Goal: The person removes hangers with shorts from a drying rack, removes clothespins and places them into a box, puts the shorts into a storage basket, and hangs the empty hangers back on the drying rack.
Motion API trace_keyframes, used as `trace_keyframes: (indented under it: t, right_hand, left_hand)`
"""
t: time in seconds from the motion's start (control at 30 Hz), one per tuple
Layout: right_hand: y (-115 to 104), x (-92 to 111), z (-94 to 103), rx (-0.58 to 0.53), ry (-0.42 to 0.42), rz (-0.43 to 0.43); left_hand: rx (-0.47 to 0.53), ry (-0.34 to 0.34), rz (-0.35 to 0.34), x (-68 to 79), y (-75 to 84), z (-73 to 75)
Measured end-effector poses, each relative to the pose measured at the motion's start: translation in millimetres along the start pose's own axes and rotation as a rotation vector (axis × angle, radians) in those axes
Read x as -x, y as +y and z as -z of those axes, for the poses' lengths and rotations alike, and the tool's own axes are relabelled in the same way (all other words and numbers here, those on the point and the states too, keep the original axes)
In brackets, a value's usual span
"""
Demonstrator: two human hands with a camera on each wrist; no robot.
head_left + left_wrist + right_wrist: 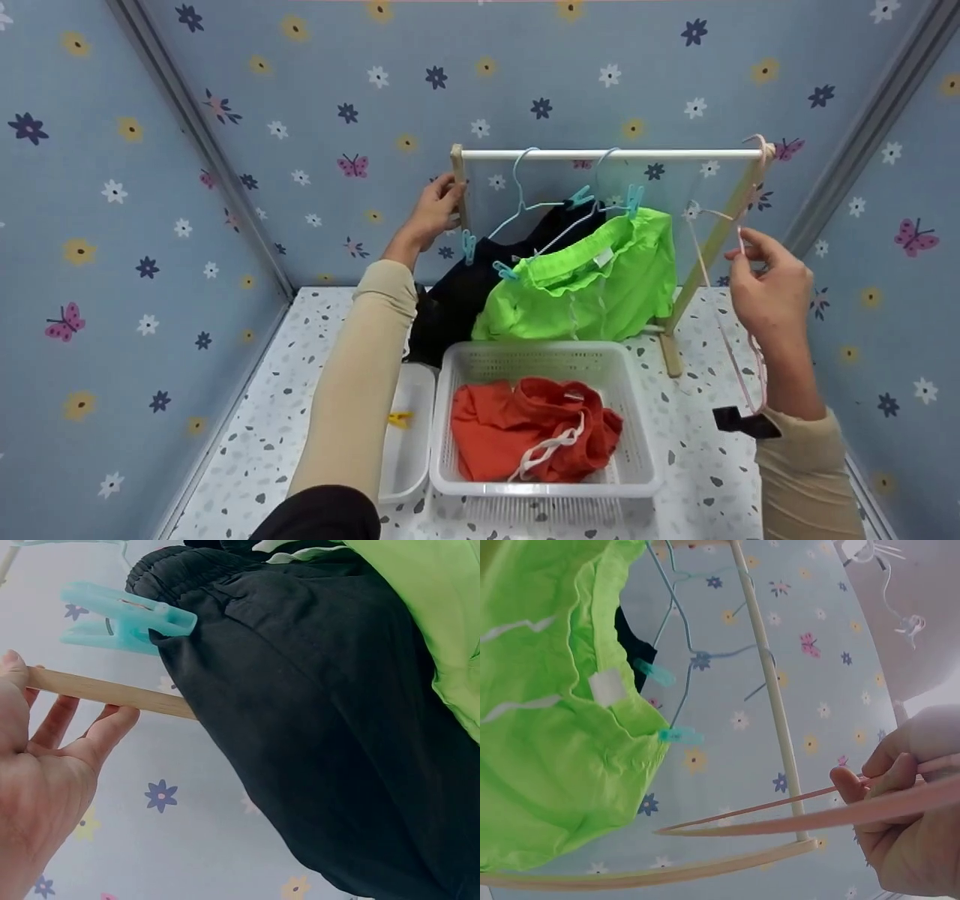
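My left hand (436,210) grips the wooden left post (112,692) of a small clothes rack near its top. The right hand (772,281) pinches a pink clothes hanger (724,330), turned nearly edge-on. Its hook is at the right end of the white rail (600,154); whether it rests on the rail I cannot tell. Black trousers (300,705) and bright green shorts (585,292) hang from two blue hangers (517,214), fastened with light blue clothespins (135,619). The green shorts partly cover the trousers.
In front of the rack, a white basket (544,489) holds red shorts (517,431) with a white drawstring. Left of it, partly behind my left forearm, a white tray (405,469) contains a yellow clothespin (400,420). Flowered walls (337,75) surround the speckled table (697,450).
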State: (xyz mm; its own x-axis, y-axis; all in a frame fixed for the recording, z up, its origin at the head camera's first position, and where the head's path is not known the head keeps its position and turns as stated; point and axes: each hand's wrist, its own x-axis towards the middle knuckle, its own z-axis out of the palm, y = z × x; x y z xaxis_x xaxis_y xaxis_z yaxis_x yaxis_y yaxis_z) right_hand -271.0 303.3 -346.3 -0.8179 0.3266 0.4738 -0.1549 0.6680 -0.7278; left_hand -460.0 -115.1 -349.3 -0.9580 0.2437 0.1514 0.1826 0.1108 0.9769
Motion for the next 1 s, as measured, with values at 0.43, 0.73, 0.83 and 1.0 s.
trace_keyframes:
  t: [0.43, 0.73, 0.83, 1.0]
  right_hand:
    - [25, -46, -13.6, -0.090, -0.134, -0.085]
    - [50, -53, -26.1, -0.170, -0.172, -0.177]
    - [57, -53, -26.6, -0.169, -0.171, -0.179]
    - [68, -53, -27.6, -0.169, -0.166, -0.151]
  left_hand:
    - [0.044, -0.012, 0.013, 9.5, 7.7, -0.7]
    - [0.069, 0.015, -0.008, -0.5, -10.0, 2.8]
    - [0.052, 0.029, -0.020, -4.3, -16.3, 2.4]
    - [0.028, 0.049, -0.033, -5.8, -17.3, 1.3]
